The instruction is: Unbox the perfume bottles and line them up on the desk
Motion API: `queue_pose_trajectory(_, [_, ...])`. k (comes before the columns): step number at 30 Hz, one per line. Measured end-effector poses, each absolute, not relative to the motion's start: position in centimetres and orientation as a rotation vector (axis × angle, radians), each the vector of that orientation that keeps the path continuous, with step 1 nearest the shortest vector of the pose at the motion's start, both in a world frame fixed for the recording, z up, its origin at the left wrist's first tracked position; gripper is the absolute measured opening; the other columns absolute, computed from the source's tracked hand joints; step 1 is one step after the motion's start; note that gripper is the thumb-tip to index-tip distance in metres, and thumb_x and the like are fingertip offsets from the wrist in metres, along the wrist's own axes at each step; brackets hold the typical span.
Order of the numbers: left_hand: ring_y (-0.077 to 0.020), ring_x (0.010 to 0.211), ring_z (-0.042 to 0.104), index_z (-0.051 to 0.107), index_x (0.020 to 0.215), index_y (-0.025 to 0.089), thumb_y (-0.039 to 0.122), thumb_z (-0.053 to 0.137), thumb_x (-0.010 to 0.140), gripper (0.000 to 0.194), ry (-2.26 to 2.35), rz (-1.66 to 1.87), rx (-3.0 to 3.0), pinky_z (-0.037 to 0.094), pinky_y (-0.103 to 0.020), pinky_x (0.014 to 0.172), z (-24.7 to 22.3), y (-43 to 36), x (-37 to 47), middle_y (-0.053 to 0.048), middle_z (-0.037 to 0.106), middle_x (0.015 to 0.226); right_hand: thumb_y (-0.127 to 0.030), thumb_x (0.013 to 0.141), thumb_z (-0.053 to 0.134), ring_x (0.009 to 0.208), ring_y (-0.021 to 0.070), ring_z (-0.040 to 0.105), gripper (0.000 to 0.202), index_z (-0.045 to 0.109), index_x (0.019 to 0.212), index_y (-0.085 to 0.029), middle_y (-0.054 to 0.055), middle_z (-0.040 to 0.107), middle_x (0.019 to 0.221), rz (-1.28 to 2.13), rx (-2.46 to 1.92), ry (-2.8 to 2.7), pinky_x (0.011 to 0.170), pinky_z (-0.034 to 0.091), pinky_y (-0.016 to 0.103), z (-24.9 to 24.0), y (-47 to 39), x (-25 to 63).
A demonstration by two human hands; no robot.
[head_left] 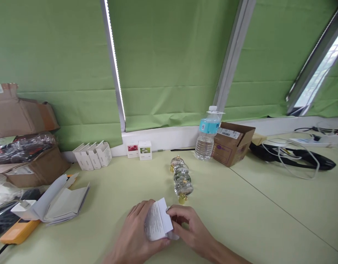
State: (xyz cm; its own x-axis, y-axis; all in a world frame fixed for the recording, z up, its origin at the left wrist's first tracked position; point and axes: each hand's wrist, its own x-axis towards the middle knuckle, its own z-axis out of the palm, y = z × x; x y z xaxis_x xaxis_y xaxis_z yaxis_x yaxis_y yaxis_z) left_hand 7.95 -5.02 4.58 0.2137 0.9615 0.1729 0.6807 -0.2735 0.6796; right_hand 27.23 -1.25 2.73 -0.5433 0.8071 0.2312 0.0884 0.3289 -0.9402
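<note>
One small white box [154, 223] is held between two bare hands over the pale green counter [267, 220], low in the middle of the view and nearer the person than the row of clear glass pieces [182, 181]. The face of the box turned to the camera is white, covered with lines of fine dark print too small to read. A plain white flap [165, 216] stands out along its right side, smooth and without visible print. The box looks tilted, its upper end leaning to the right.

The left hand [137, 229] is curled around the left side of the box, fingers behind and over its upper left edge, thumb along the bottom. The right hand [189, 227] has its fingers bent and drawn together at the flap's right edge; whether they pinch the flap or something within cannot be told.

Beyond, the rounded glass pieces have gold-coloured fittings. Two upright small boxes [139, 150] stand side by side near the wall, one with a red picture, the other with a green and white one. Several open white cartons [94, 157] lean together to their left.
</note>
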Motion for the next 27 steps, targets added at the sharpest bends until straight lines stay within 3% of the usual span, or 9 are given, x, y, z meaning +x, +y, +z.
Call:
queue_pose_trajectory(6, [-0.0226, 0.100, 0.056, 0.052, 0.112, 0.030, 0.034, 0.076, 0.063, 0.055, 1.559, 0.773, 2.014, 0.043, -0.032, 0.084, 4.8, -5.2, 7.9, 0.000, 0.062, 0.110, -0.035, 0.083, 0.060, 0.066, 0.0142, 0.048, 0.021, 0.065, 0.080, -0.014, 0.002, 0.055, 0.073, 1.376, -0.820, -1.764, 0.060, 0.039, 0.025, 2.2, -1.0, 27.4])
queue_pose_trajectory(13, [-0.0229, 0.098, 0.057, 0.054, 0.111, 0.030, 0.044, 0.078, 0.061, 0.057, 1.552, 0.814, 2.008, 0.044, -0.032, 0.083, 4.7, -5.1, 8.0, 0.000, 0.062, 0.109, -0.023, 0.082, 0.056, 0.056, 0.0112, 0.046, 0.022, 0.055, 0.062, -0.015, -0.001, 0.051, 0.058, 1.574, -0.733, -1.882, 0.053, 0.034, 0.023, 1.8, -0.8, 27.3])
queue_pose_trajectory(17, [-0.0232, 0.102, 0.057, 0.053, 0.114, 0.030, 0.037, 0.078, 0.062, 0.058, 1.541, 0.801, 2.026, 0.044, -0.033, 0.086, 4.7, -5.0, 8.0, -0.001, 0.062, 0.113, -0.014, 0.074, 0.060, 0.055, 0.0095, 0.039, 0.011, 0.053, 0.065, -0.017, -0.005, 0.043, 0.059, 1.259, -0.897, -1.880, 0.050, 0.030, 0.021, 1.7, -1.2, 26.9])
queue_pose_trajectory(21, [-0.0237, 0.104, 0.056, 0.051, 0.117, 0.030, 0.035, 0.077, 0.062, 0.061, 1.535, 0.779, 2.047, 0.044, -0.033, 0.088, 4.8, -5.0, 8.0, -0.001, 0.062, 0.115, -0.008, 0.070, 0.059, 0.067, 0.0134, 0.050, 0.015, 0.060, 0.080, -0.019, 0.001, 0.054, 0.079, 1.004, -0.890, -1.980, 0.055, 0.037, 0.022, 2.2, -1.2, 26.7])
queue_pose_trajectory(27, [-0.0227, 0.101, 0.057, 0.052, 0.115, 0.030, 0.034, 0.077, 0.062, 0.059, 1.503, 0.751, 2.081, 0.044, -0.032, 0.086, 5.0, -5.1, 8.1, 0.000, 0.062, 0.111, -0.005, 0.067, 0.058, 0.077, 0.0170, 0.054, 0.015, 0.058, 0.070, -0.019, 0.004, 0.057, 0.087, 0.879, -0.828, -2.100, 0.065, 0.042, 0.024, 2.1, -1.2, 26.9])
